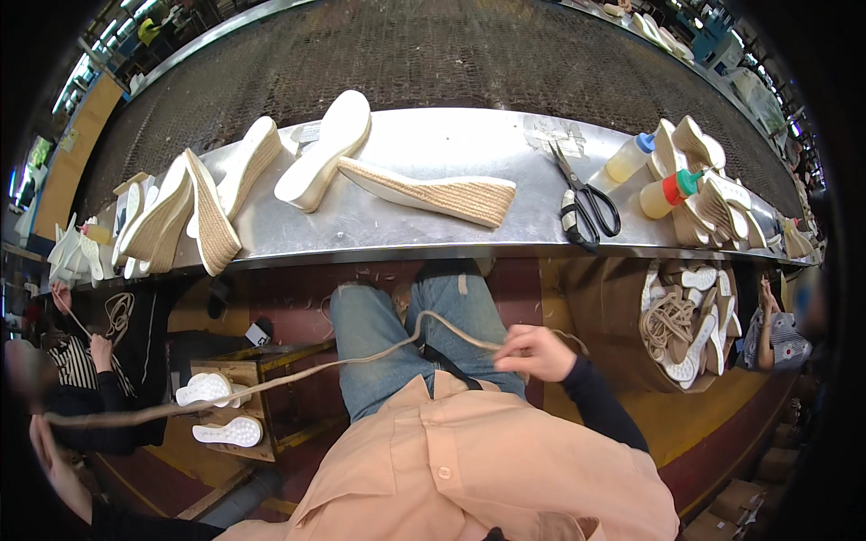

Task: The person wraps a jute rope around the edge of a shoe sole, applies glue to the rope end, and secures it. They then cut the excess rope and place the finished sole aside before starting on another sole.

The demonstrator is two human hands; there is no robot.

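A long beige braided cord [338, 363] stretches loosely across my lap, from the far left rim to my right hand [534, 353]. My right hand pinches it between thumb and fingers, and a short tail shows beyond the hand. My left hand [43, 442], dim at the left rim, is closed around the other end; its fingertips are partly lost in the dark. In front of me on the metal bench lie a white wedge sole [330, 149] and another wedge sole with a woven beige side [442, 194], one touching the other.
Scissors [588, 200], two glue bottles [624, 162] and more wedges [708, 185] lie on the bench [433, 135]. Beyond runs a dark mesh conveyor [505, 54]. A bag of soles [690, 334] stands at right, a wooden stool [239, 397] at left. A person's hands [99, 352] work at left.
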